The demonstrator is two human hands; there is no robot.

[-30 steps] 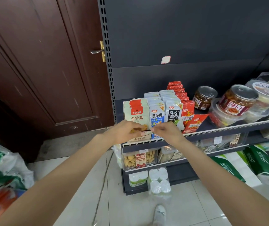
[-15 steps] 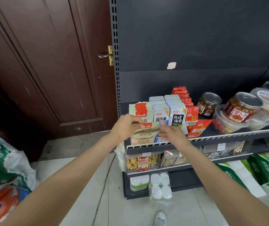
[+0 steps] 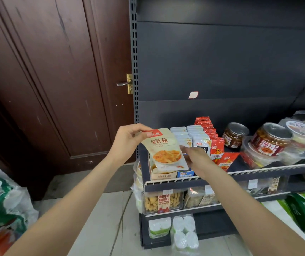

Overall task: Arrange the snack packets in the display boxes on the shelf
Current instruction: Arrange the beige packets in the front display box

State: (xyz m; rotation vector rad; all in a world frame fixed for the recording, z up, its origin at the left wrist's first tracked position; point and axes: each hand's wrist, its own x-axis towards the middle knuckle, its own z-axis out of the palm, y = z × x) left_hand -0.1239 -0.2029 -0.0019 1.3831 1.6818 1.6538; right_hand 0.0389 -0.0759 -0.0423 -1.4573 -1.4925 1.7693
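Our left hand (image 3: 127,143) pinched the top edge of a beige enoki mushroom packet (image 3: 163,150) above its display box (image 3: 163,174) on the shelf (image 3: 258,171), while our right hand (image 3: 196,159), fingers relaxed, touched the packet's right edge, in front of the neighbouring blue-and-white packets (image 3: 190,136).

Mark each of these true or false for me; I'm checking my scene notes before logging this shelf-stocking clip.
1. The left hand pinches the beige snack packet by its top edge. True.
2. The packet lies flat on the floor. False: it is held up over the beige display box.
3. The right hand grips a jar. False: it is at the packet's right side.
4. Red-labelled jars stand to the right on the shelf. True.
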